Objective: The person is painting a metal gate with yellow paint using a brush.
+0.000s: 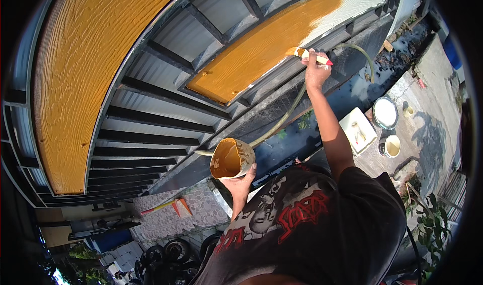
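My right hand (317, 72) grips a paintbrush (302, 53) with a pale handle and red tip. Its bristles touch the lower edge of a wood-grain panel (249, 52), where ochre paint meets a white stretch (354, 9) at the far end. Lower down, my left hand (239, 185) holds up a paint-smeared container (246, 158), its mouth tilted into view. Ochre paint (225, 160) coats the inside and lies in the bottom. A second, larger ochre panel (71, 85) is fixed on the same dark metal frame (166, 94).
A hose (285, 120) runs along the ledge under the frame, above a wet, dark channel (277, 153). On the concrete at right stand a white tray (358, 130) with brushes, a lidded bucket (385, 113) and an open tub (392, 146). Motorcycles (173, 253) are parked behind, near a dustpan (182, 208).
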A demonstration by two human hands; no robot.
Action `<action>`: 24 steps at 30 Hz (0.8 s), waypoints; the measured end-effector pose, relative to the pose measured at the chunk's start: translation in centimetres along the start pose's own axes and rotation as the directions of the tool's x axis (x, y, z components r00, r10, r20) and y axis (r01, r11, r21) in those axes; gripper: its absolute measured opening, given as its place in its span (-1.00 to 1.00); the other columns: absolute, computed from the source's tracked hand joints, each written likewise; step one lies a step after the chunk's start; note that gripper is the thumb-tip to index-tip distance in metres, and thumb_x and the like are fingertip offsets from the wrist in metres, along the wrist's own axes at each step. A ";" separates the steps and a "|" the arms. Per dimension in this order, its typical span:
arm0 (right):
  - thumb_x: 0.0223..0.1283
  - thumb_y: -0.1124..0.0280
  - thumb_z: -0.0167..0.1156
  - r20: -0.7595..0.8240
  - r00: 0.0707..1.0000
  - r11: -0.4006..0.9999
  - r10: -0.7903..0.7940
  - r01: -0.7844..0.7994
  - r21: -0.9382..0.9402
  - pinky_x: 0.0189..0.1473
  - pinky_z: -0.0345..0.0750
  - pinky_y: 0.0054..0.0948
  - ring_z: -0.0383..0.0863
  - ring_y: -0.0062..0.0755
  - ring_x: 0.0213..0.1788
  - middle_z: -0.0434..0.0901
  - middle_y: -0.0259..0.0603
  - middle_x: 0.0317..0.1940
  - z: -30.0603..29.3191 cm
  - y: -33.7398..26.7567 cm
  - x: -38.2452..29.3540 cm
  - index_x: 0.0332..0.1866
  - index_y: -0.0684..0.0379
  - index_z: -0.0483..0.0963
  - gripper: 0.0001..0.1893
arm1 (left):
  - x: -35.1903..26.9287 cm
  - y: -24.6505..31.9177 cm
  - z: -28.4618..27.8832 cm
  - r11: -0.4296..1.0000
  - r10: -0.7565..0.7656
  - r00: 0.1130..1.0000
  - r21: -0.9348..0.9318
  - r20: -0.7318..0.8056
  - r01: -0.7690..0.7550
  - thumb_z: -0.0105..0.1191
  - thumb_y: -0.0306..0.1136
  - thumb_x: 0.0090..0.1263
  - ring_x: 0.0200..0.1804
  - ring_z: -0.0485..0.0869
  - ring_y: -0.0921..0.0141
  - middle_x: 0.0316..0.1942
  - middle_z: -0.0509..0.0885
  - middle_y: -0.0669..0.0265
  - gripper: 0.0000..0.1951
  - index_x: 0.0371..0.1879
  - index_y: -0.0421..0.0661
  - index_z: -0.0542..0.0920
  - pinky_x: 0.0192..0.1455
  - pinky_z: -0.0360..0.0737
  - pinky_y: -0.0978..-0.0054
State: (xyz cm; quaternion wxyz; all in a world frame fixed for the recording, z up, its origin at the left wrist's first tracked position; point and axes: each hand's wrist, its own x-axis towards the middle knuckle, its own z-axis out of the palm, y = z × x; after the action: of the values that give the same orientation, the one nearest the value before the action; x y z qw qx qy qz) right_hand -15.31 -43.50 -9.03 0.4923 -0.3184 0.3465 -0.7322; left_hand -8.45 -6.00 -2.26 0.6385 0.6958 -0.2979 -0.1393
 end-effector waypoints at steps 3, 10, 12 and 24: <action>0.36 0.49 0.24 -0.060 0.998 1.000 -0.012 0.011 -0.013 -0.49 0.61 -0.53 0.65 -0.51 -0.57 0.62 -0.17 -0.54 -0.6 -0.8 -0.9 -0.32 0.33 0.43 -0.82 | -0.3 0.7 0.3 0.999 0.014 0.999 -0.049 -0.048 -0.016 0.54 -0.35 0.04 0.10 0.64 0.31 0.10 0.58 0.13 -0.14 0.31 -0.28 0.31 0.22 0.60 0.30; 0.32 0.52 0.27 0.042 0.987 0.987 0.157 -0.158 0.022 -0.54 0.60 -0.53 0.64 -0.52 -0.60 0.61 -0.18 -0.54 0.6 0.8 -4.5 -0.35 0.30 0.44 -0.83 | -0.1 0.2 0.0 0.999 0.030 0.999 0.024 -0.043 -0.029 0.54 -0.34 0.04 0.08 0.65 0.31 0.11 0.57 0.14 -0.14 0.32 -0.26 0.32 0.21 0.60 0.31; 0.34 0.52 0.24 -0.025 0.992 0.992 0.122 -0.123 -0.026 -0.51 0.58 -0.55 0.64 -0.50 -0.60 0.62 -0.18 -0.54 0.8 0.1 -2.9 -0.34 0.32 0.44 -0.83 | -0.5 0.4 0.1 1.000 -0.001 0.997 -0.020 -0.075 -0.001 0.54 -0.35 0.04 0.08 0.64 0.32 0.10 0.58 0.13 -0.15 0.31 -0.27 0.32 0.20 0.60 0.31; 0.30 0.53 0.25 -0.059 0.994 0.994 0.094 -0.097 -0.045 -0.50 0.60 -0.53 0.63 -0.51 -0.61 0.62 -0.19 -0.57 -0.2 -0.5 -0.6 -0.35 0.32 0.45 -0.85 | -0.2 0.8 0.4 0.998 -0.022 0.998 -0.054 -0.064 0.018 0.56 -0.33 0.05 0.05 0.65 0.33 0.11 0.57 0.11 -0.12 0.33 -0.28 0.30 0.19 0.62 0.32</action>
State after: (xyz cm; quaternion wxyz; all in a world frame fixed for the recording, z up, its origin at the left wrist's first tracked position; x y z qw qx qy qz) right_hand -15.50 -42.78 -8.78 0.5090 -0.2923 0.3924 -0.7082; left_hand -8.98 -6.23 -1.60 0.6646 0.6857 -0.2665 -0.1311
